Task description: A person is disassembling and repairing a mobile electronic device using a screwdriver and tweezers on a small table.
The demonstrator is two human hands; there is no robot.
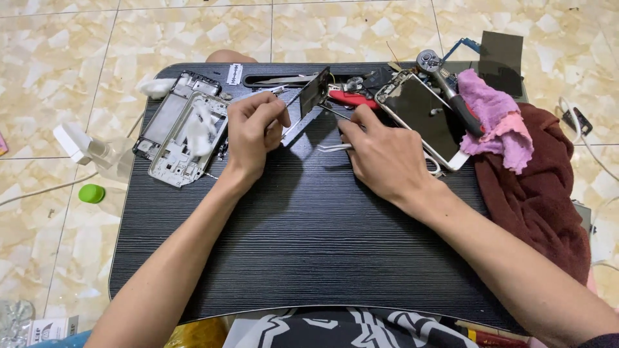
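Note:
My left hand (253,132) pinches a small flat dark phone part (314,92) with a silvery edge, held tilted above the black tray table (290,238). My right hand (380,154) sits just right of it, gripping metal tweezers (332,147) whose tips point left under the part. Both hands hover near the far middle of the table.
Two bare phone frames (180,132) with white cotton lie at the far left. A phone with a dark screen (422,116), a red-handled tool (351,99), a ratchet tool (445,84), a pink rag (496,119) and a maroon cloth (535,193) crowd the right. A green cap (91,193) lies on the tiled floor.

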